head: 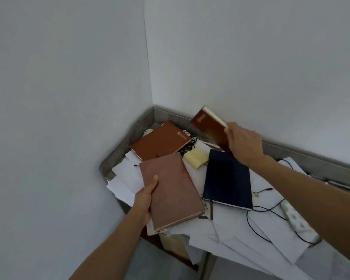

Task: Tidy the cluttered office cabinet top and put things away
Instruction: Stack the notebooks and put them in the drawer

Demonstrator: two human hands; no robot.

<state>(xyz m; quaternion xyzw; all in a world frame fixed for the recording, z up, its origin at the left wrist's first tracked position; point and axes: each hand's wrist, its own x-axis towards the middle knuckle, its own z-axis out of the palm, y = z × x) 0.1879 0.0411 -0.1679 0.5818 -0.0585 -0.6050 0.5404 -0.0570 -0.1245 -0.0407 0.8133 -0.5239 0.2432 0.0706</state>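
1. The left hand (pixel 146 197) grips the pink notebook (pixel 170 188), thumb on its cover, above the cabinet top's (pixel 117 152) front left edge.
2. The right hand (pixel 242 144) clasps the raised brown notebook (pixel 208 126), tilted near the back edge.
3. A flat brown notebook (pixel 160 140) lies in the back left corner.
4. A navy notebook (pixel 227 178) lies mid-top, just beside yellow sticky notes (pixel 196 158).
5. Loose white papers (pixel 125 174) and a black cable (pixel 259 211) lie around them.

walls (pixel 69 98) block L+rear | papers (pixel 230 229), cables (pixel 266 190) litter top (pixel 291 153) | room above
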